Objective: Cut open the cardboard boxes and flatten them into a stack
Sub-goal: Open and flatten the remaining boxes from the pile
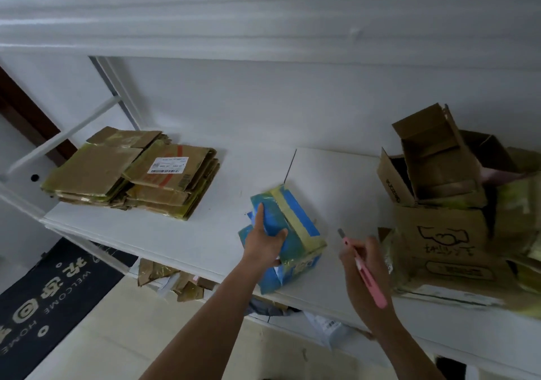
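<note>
We're partway thru, by the look of it. On the white shelf [164, 233] a stack of flattened boxes [131, 174] sits at the far left, several layers deep, so a fair batch is done already. The blue box [285, 233] is the one in hand: it lies mid-shelf near the front edge, tan tape [295, 221] running across its top, apparently not cut yet. Our left hand [265, 243] grips its near-left side, thumb on one face, fingers on the other. Our right hand [366, 265] holds the pink cutter [364, 268] pen-style, blade tip up and just right of the box, not touching it. So the step looks like slitting that tape, then collapsing the box and carrying it over to the stack.

Left to do: a heap of brown boxes [450, 204] at the right end, some w/ flaps open, none flat. Scraps of cardboard [175, 280] lie on the floor below the shelf.

Hard to tell: how many boxes are in the heap, since it runs off the right edge and they nest in each other. The blue box's far side and underside are hidden, so other seams may be slit or not. Blade extension is too blurred to judge. Stack count is unclear too.
</note>
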`<state>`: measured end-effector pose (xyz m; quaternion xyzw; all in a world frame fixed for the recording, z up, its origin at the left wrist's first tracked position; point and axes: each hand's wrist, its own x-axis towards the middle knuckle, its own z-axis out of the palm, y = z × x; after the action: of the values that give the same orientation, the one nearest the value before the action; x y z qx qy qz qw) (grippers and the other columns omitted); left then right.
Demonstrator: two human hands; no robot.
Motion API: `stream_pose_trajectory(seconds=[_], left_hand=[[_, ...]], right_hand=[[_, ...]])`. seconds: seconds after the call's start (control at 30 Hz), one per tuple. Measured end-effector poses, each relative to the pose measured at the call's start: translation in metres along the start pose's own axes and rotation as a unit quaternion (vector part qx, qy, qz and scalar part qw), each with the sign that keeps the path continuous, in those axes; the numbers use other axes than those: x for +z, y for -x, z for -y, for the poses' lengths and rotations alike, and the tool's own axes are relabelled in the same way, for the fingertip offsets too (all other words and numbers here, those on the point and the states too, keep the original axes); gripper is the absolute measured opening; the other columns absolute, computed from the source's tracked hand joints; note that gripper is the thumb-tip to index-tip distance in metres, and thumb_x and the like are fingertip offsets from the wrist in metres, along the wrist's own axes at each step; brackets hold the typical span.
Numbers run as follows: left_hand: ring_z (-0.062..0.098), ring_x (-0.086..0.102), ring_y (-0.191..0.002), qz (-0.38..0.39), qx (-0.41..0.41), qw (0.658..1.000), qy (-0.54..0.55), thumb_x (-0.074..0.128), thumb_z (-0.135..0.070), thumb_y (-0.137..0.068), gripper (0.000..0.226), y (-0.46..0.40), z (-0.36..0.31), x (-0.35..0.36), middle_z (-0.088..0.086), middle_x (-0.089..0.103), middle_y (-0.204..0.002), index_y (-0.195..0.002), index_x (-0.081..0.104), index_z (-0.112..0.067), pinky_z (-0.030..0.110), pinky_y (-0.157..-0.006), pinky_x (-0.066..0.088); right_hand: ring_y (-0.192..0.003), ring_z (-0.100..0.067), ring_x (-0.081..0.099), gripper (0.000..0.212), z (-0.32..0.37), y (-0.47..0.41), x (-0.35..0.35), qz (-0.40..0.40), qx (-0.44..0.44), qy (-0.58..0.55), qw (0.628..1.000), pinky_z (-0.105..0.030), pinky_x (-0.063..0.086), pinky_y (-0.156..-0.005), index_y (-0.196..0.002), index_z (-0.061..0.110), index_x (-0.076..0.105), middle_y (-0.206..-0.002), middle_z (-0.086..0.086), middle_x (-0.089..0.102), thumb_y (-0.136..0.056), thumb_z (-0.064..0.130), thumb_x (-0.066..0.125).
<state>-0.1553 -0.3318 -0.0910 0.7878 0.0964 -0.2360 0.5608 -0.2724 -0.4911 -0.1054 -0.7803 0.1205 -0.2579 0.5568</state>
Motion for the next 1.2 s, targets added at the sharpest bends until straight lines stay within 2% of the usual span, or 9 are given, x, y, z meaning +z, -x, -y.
stream_pose_trajectory(seconds=[0.07, 0.17, 0.3, 0.43, 0.5, 0.63, 0.77, 0.97, 1.2], left_hand=[[0.04, 0.045, -0.13, -0.019, 0.027, 0.996, -0.086, 0.072, -0.031, -0.088, 0.095, -0.003, -0.004, 0.001, 0.013, 0.007, -0.16, -0.152, 0.005, -0.049, 0.051, -0.094, 0.053], [0.039, 0.002, -0.15, -0.009, 0.078, 0.954, -0.29, 0.076, -0.051, -0.078, 0.108, -0.017, -0.013, -0.014, 0.002, -0.027, -0.16, -0.151, -0.003, -0.051, 0.056, -0.118, 0.019], [0.032, -0.012, -0.15, 0.025, 0.093, 0.918, -0.385, 0.072, -0.072, -0.065, 0.115, -0.029, -0.01, -0.034, -0.003, -0.018, -0.162, -0.15, -0.003, -0.053, 0.061, -0.116, -0.001], [0.034, 0.021, -0.132, -0.038, 0.106, 0.896, -0.429, 0.063, -0.084, -0.062, 0.107, -0.026, -0.007, -0.034, 0.005, 0.019, -0.128, -0.149, 0.012, -0.048, 0.047, -0.113, 0.021], [0.031, 0.022, -0.124, -0.074, 0.108, 0.912, -0.389, 0.061, -0.083, -0.064, 0.092, -0.019, -0.002, -0.027, 0.001, 0.019, -0.112, -0.14, 0.03, -0.041, 0.044, -0.104, 0.032], [0.03, 0.027, -0.127, -0.14, 0.234, 0.848, -0.454, 0.056, -0.071, -0.08, 0.071, -0.019, 0.004, -0.013, 0.007, 0.029, -0.126, -0.128, 0.047, -0.02, 0.043, -0.108, 0.031], [0.027, -0.003, -0.15, -0.02, 0.226, 0.834, -0.503, 0.03, -0.062, -0.097, 0.064, -0.031, 0.013, -0.013, 0.001, 0.006, -0.163, -0.154, 0.014, -0.038, 0.045, -0.12, 0.0], [0.018, -0.015, -0.149, -0.014, 0.197, 0.832, -0.518, 0.017, -0.096, -0.061, 0.103, -0.031, 0.028, -0.014, -0.013, -0.007, -0.161, -0.15, 0.001, -0.046, 0.047, -0.12, 0.002], [0.018, -0.016, -0.149, -0.011, 0.195, 0.838, -0.51, 0.029, -0.091, -0.061, 0.104, -0.03, 0.029, -0.016, -0.012, -0.007, -0.161, -0.15, 0.004, -0.044, 0.048, -0.12, 0.002]], right_hand=[[-0.07, -0.042, 0.063, 0.006, -0.002, 0.0, 0.007, -0.037, 0.037, -0.041, 0.998, -0.058, 0.054, -0.06, -0.092, 0.004, 0.048, -0.078, -0.023, 0.059, -0.098, 0.003, 0.049], [-0.08, -0.049, 0.063, 0.007, 0.0, 0.007, 0.022, -0.061, 0.066, -0.085, 0.992, -0.066, 0.051, -0.065, -0.092, 0.008, 0.046, -0.084, -0.024, 0.058, -0.099, 0.009, 0.047], [-0.072, -0.048, 0.061, 0.007, 0.0, 0.007, 0.032, -0.071, 0.045, -0.097, 0.992, -0.066, 0.05, -0.062, -0.091, 0.011, 0.048, -0.076, -0.02, 0.059, -0.097, 0.015, 0.051], [-0.068, -0.038, 0.061, 0.007, -0.002, -0.012, 0.03, -0.074, 0.031, -0.1, 0.992, -0.061, 0.05, -0.058, -0.091, 0.012, 0.052, -0.075, -0.014, 0.06, -0.097, 0.011, 0.055], [-0.072, -0.036, 0.062, 0.007, -0.005, -0.026, 0.027, -0.089, 0.049, -0.114, 0.988, -0.06, 0.051, -0.06, -0.091, 0.01, 0.052, -0.078, -0.013, 0.061, -0.097, 0.011, 0.055], [-0.088, -0.038, 0.066, 0.013, -0.014, -0.038, 0.023, -0.082, 0.093, -0.145, 0.982, -0.062, 0.055, -0.073, -0.098, 0.004, 0.05, -0.094, -0.017, 0.062, -0.098, 0.017, 0.054], [-0.096, -0.03, 0.069, 0.02, -0.023, -0.028, 0.024, -0.116, 0.12, -0.204, 0.965, -0.043, 0.059, -0.081, -0.106, 0.001, 0.051, -0.101, -0.014, 0.065, -0.096, 0.018, 0.055], [-0.088, -0.046, 0.061, 0.005, -0.031, -0.013, 0.028, -0.123, 0.14, -0.234, 0.954, -0.06, 0.052, -0.084, -0.095, -0.007, 0.054, -0.088, -0.026, 0.062, -0.096, -0.003, 0.052], [-0.085, -0.049, 0.06, 0.004, -0.03, -0.016, 0.032, -0.112, 0.113, -0.228, 0.961, -0.061, 0.052, -0.08, -0.093, -0.004, 0.054, -0.086, -0.028, 0.06, -0.096, -0.004, 0.051]])
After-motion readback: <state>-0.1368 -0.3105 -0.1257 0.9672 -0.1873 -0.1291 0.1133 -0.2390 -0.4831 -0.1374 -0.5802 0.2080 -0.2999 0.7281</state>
